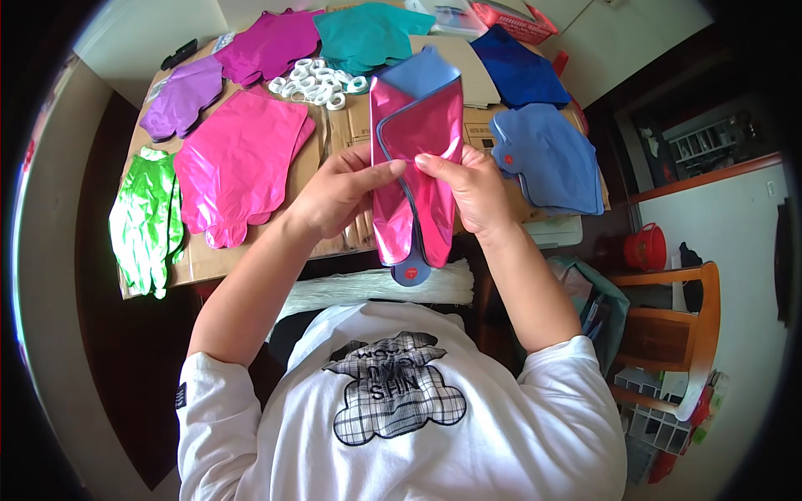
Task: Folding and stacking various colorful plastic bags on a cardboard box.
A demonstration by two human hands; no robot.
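Between my hands, above the table's near edge, is a flat foil balloon (426,125), shiny pink on one face and blue on the other. It is folded lengthwise into a narrow strip, with its blue side showing at the top. A rounded blue tab with a red dot hangs from its lower end. My left hand (338,196) pinches the left edge, thumb on top. Opposite it, my right hand (480,192) grips the right edge, its thumb pressed on the middle of the foil. Both thumbs lie close together; most other fingers are hidden behind the balloon.
Flat foil pieces lie around the cardboard-covered table (334,242): green (149,221), pink (238,159), purple (184,96), magenta (267,46), teal (372,33), dark blue (522,67), light blue (551,159). White ribbon rolls (313,83) sit mid-table. White strands (376,288) lie before me; a wooden chair (706,326) stands right.
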